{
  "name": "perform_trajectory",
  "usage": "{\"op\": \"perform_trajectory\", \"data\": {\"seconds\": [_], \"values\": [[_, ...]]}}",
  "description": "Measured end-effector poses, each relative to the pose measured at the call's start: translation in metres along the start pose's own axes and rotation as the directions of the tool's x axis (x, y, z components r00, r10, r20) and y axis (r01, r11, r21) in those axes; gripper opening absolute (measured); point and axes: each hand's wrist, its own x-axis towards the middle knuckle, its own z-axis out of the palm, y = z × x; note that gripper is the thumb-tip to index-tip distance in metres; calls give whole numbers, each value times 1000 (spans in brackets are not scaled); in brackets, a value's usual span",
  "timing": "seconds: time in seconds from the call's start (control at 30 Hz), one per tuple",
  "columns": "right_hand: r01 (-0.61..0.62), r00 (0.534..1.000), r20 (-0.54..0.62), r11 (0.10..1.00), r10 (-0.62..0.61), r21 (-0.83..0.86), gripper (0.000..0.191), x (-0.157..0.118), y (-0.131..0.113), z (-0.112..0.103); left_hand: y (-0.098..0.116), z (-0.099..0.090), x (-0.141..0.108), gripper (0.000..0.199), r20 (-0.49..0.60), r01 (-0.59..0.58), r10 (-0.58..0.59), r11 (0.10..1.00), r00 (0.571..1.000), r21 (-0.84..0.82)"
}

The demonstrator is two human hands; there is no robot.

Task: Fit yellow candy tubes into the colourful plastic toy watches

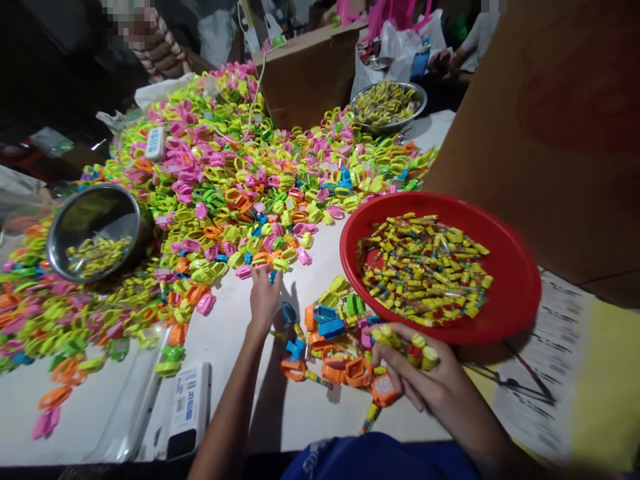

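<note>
Count: 1 left hand [264,300], 1 right hand [413,363], 1 near steel bowl [95,230], 1 far steel bowl [387,107], 1 red plastic tray [505,267], 1 cardboard box [305,73], 2 other people, 1 striped-sleeved person [155,47] and 1 white-sleeved person [475,47] (plastic rings [215,200] and wrapped yellow sticks [425,270] too many to count).

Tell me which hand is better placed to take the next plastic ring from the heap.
Left, probably: the left hand is at the edge of the heap of plastic rings, while the right hand sits farther off, holding yellow pieces near the red plate.
</note>
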Motion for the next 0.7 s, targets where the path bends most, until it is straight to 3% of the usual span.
{"op": "perform_trajectory", "data": {"seconds": [0.1,0.17,0.27,0.37,0.4,0.47,0.53,0.6,0.7], "values": [[13,995,103,998,-20,66,54,2,2,7,5,2,16,31,21,101,-99,989,995,-110],[27,989,143,992,-45,123,49,5,2,10,20,-2,9,28,81,136,-120,963,989,-233],[34,991,120,975,-61,218,47,9,0,12,57,-14,-23,43,176,166,-93,872,980,-461],[52,991,104,958,-85,283,42,12,-6,16,100,-27,-73,58,240,205,-61,743,969,-637],[46,990,115,955,-83,293,43,11,-7,17,114,-30,-90,55,274,239,-60,683,960,-691],[21,988,137,947,-68,320,51,10,-11,20,135,-32,-119,43,416,392,-18,373,909,-841],[14,984,159,932,-77,361,54,7,-13,22,149,-31,-139,34,485,480,-1,140,875,-866],[29,977,183,917,-110,398,43,4,-14,22,155,-28,-148,30,490,491,-19,32,871,-871],[56,960,227,908,-163,415,25,0,-14,22,158,-24,-148,26,485,485,1,-29,874,-874]]}}
